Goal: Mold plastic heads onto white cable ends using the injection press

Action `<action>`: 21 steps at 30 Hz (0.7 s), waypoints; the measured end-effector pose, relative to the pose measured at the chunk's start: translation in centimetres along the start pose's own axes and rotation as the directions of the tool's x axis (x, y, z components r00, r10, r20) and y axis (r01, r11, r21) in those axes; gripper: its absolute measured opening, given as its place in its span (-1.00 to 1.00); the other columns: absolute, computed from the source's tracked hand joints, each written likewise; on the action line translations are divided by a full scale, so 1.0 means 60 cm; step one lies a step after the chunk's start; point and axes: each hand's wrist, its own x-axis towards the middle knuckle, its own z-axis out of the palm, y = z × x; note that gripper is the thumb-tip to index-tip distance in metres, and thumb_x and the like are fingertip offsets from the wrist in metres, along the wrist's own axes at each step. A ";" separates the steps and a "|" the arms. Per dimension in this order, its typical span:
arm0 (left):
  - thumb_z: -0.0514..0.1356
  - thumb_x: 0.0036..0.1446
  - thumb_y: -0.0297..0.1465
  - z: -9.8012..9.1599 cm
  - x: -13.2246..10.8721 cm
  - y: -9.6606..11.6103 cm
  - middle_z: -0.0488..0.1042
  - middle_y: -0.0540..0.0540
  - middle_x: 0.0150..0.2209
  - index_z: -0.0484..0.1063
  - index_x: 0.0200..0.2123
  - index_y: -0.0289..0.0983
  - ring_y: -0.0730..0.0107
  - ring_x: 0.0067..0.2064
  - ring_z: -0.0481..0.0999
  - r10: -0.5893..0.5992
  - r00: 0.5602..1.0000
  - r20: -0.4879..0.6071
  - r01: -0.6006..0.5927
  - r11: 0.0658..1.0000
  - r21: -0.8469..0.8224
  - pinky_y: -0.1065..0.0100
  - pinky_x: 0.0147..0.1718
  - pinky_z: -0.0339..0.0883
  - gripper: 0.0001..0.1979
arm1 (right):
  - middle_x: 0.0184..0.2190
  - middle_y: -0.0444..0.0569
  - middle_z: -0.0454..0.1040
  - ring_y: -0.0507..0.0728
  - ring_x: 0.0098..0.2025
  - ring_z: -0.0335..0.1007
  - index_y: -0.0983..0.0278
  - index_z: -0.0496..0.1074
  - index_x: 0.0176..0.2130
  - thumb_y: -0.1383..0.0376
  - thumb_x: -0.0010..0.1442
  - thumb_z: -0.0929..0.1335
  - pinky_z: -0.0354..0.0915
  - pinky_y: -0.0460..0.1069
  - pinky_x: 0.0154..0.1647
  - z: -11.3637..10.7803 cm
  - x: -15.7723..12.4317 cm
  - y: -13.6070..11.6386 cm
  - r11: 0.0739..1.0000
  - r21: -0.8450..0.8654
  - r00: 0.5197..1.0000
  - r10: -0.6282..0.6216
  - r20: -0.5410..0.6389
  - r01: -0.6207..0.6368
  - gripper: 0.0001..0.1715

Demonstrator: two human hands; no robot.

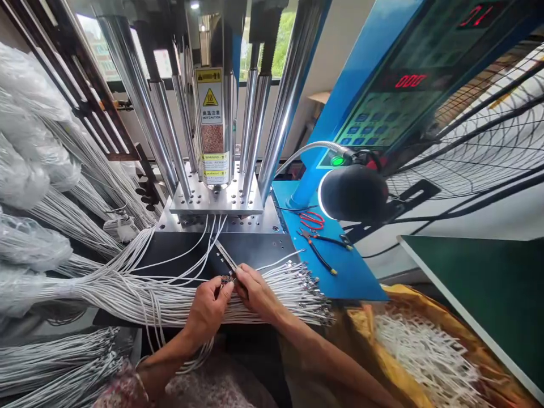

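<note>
My left hand (208, 309) is closed in a pinch around several small metal-tipped cable ends (226, 279). Right beside it, my right hand (257, 292) grips the near end of a narrow metal bar with notches (226, 255), which points away toward the press. The fingertips of both hands almost meet. Under them a thick bundle of white cables (140, 294) lies across the black work surface, its metal-tipped ends (312, 292) fanned out on the right. A few white cables (204, 258) run back into the press's lower mould, where their far ends are hidden.
A press with steel columns (284, 96) and a drilled metal plate (216, 201) stands ahead. On the blue tabletop (361, 277) lie pliers (318, 249) beside a lamp (352, 192). A yellow sack (374, 351) holds white scraps. Wrapped cable bundles (29, 164) fill the left.
</note>
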 end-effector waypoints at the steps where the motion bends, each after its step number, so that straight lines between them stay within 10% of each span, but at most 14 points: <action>1: 0.14 0.19 -0.08 0.001 0.000 0.002 0.27 0.04 -0.57 0.39 -0.42 -0.28 0.50 -0.57 0.26 -0.022 1.000 0.007 0.022 0.999 -0.023 0.51 -0.66 0.13 -0.63 | -0.63 -0.26 0.08 -0.03 -0.63 -0.08 0.20 0.13 -0.43 0.05 0.32 0.17 -0.09 -0.08 -0.62 0.000 0.000 0.001 0.999 -0.029 1.000 -0.019 -0.008 0.019 -0.62; 8: 0.24 0.07 -0.09 0.004 0.003 0.012 0.21 0.11 -0.61 0.27 -0.50 -0.27 0.61 -0.65 0.13 -0.149 0.989 0.022 0.150 0.964 -0.219 0.58 -0.73 -0.01 -0.62 | -0.56 -0.23 0.13 0.01 -0.52 0.01 0.20 0.10 -0.45 0.06 0.30 0.20 -0.01 -0.08 -0.53 -0.001 0.001 0.012 0.972 -0.202 0.992 -0.124 -0.003 0.121 -0.63; 14: 0.22 0.07 -0.06 -0.023 0.007 0.023 0.37 0.02 -0.53 0.41 -0.42 -0.28 0.44 -0.54 0.39 -0.145 0.988 0.056 0.151 0.980 -0.128 0.45 -0.60 0.35 -0.63 | -0.67 -0.28 0.08 -0.02 -0.64 -0.08 0.19 0.14 -0.42 0.05 0.30 0.19 -0.10 -0.08 -0.62 -0.004 0.002 0.003 1.000 0.004 1.000 -0.025 0.018 0.025 -0.65; 21: 0.20 0.11 -0.06 -0.032 0.015 0.012 0.26 0.09 -0.61 0.27 -0.54 -0.26 0.54 -0.60 0.22 -0.100 0.979 0.179 0.124 0.985 -0.124 0.50 -0.62 0.19 -0.59 | -0.66 -0.29 0.04 -0.04 -0.64 -0.11 0.19 0.10 -0.45 0.04 0.29 0.21 -0.12 -0.09 -0.62 -0.004 -0.004 -0.002 0.999 0.028 0.997 -0.019 0.068 0.017 -0.62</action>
